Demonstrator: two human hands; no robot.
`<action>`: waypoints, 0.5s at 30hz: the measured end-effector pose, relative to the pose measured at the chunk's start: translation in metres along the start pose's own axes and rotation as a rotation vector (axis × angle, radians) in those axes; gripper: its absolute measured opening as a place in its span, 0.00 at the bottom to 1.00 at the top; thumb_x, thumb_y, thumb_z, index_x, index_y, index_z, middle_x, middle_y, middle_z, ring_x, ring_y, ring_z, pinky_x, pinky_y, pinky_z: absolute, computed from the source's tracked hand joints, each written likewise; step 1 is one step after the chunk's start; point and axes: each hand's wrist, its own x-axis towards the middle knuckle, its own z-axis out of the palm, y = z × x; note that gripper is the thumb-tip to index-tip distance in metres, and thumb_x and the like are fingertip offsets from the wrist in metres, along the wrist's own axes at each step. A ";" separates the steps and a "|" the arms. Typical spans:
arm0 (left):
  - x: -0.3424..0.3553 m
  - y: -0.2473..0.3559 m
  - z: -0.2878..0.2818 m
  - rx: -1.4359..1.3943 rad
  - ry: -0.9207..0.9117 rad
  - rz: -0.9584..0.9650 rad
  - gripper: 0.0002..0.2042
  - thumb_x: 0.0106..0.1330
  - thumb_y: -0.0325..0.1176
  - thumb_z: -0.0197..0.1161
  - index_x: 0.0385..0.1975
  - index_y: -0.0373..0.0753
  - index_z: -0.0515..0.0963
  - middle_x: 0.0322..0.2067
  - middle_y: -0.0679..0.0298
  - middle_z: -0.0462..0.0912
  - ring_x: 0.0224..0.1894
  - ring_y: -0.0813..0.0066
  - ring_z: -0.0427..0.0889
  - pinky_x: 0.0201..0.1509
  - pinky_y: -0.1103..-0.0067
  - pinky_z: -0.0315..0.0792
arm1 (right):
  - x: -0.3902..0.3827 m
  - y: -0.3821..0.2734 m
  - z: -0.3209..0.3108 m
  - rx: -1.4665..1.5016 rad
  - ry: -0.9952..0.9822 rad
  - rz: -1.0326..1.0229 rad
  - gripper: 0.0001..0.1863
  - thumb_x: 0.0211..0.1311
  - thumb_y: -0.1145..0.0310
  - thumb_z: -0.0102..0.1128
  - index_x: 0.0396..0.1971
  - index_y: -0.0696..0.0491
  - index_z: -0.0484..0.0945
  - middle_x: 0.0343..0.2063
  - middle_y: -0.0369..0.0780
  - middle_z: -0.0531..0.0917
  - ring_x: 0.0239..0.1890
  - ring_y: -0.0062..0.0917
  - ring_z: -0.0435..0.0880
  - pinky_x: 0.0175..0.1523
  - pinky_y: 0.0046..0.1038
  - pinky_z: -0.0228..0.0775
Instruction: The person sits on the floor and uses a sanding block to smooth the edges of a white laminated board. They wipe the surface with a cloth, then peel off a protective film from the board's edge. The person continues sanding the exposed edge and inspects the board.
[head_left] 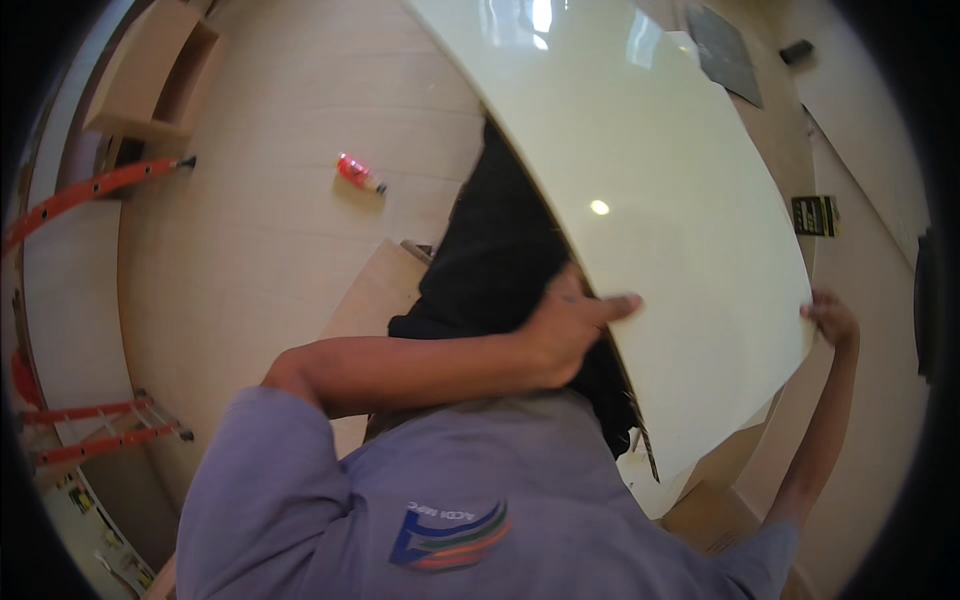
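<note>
A large glossy white panel (pixel 680 230) slants across the view from the top centre down to the lower right, with lamp reflections on its face. My left hand (pixel 572 328) grips its left edge, the thumb lying on the white face and the fingers behind it. Over at the panel's right edge, my right hand (pixel 832 318) pinches the rim. The panel covers part of my dark trousers (pixel 490 240). A strip along its lower left edge looks ragged and dark.
A red bottle (pixel 359 174) lies on the pale floor. Orange ladder parts (pixel 95 195) and an open wooden box (pixel 158 75) stand at left. A grey sheet (pixel 724 55) is at the far right, a dark package (pixel 815 216) beyond the panel, and a cardboard box (pixel 712 515) below it.
</note>
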 end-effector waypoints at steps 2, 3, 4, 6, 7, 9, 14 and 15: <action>0.003 0.000 -0.006 -0.018 -0.075 -0.102 0.26 0.71 0.29 0.69 0.64 0.34 0.65 0.59 0.55 0.78 0.61 0.63 0.80 0.64 0.67 0.76 | 0.004 0.002 0.013 0.009 0.026 0.015 0.32 0.57 0.63 0.67 0.61 0.63 0.79 0.49 0.38 0.87 0.53 0.24 0.81 0.62 0.29 0.70; 0.001 -0.002 -0.012 -0.070 -0.128 -0.191 0.26 0.71 0.30 0.69 0.65 0.34 0.64 0.58 0.55 0.78 0.61 0.63 0.80 0.63 0.68 0.77 | 0.000 -0.002 0.028 0.094 0.069 -0.012 0.30 0.58 0.63 0.65 0.59 0.64 0.80 0.47 0.37 0.87 0.51 0.24 0.82 0.60 0.28 0.71; 0.004 -0.003 -0.015 0.014 -0.104 -0.342 0.26 0.72 0.31 0.69 0.65 0.34 0.67 0.57 0.54 0.80 0.58 0.65 0.82 0.58 0.69 0.80 | -0.006 0.012 0.030 0.100 0.200 0.115 0.28 0.60 0.63 0.63 0.58 0.64 0.80 0.44 0.37 0.86 0.49 0.23 0.82 0.58 0.27 0.72; 0.010 0.034 -0.033 0.046 -0.331 -0.422 0.21 0.72 0.31 0.68 0.61 0.33 0.72 0.52 0.53 0.83 0.51 0.65 0.86 0.52 0.69 0.83 | -0.007 0.036 0.048 0.249 0.408 0.140 0.23 0.65 0.62 0.60 0.54 0.64 0.81 0.38 0.34 0.85 0.41 0.22 0.81 0.50 0.26 0.72; 0.011 0.060 -0.051 0.071 -0.456 -0.461 0.19 0.73 0.32 0.68 0.59 0.32 0.74 0.50 0.52 0.85 0.48 0.64 0.88 0.50 0.70 0.84 | -0.004 0.044 0.072 0.399 0.493 0.033 0.21 0.69 0.60 0.59 0.51 0.63 0.82 0.35 0.33 0.83 0.36 0.20 0.79 0.45 0.26 0.72; 0.037 0.127 -0.111 0.270 -0.405 -0.124 0.15 0.74 0.38 0.65 0.47 0.29 0.82 0.34 0.50 0.89 0.31 0.60 0.92 0.30 0.72 0.86 | 0.000 0.057 0.078 0.115 0.619 0.100 0.20 0.74 0.57 0.56 0.44 0.62 0.83 0.31 0.32 0.81 0.31 0.20 0.75 0.40 0.27 0.69; 0.241 0.148 -0.326 1.822 0.341 0.077 0.22 0.65 0.46 0.68 0.52 0.38 0.82 0.52 0.45 0.85 0.51 0.45 0.85 0.55 0.59 0.79 | 0.009 0.036 0.048 -0.304 0.620 0.271 0.27 0.79 0.50 0.53 0.31 0.61 0.83 0.23 0.32 0.78 0.27 0.20 0.71 0.33 0.30 0.64; 0.275 0.121 -0.342 2.034 0.273 0.038 0.23 0.64 0.44 0.68 0.55 0.39 0.80 0.56 0.44 0.82 0.54 0.43 0.83 0.57 0.58 0.78 | 0.008 0.035 0.049 -0.374 0.656 0.303 0.28 0.78 0.49 0.54 0.30 0.61 0.83 0.22 0.33 0.78 0.27 0.21 0.71 0.32 0.31 0.64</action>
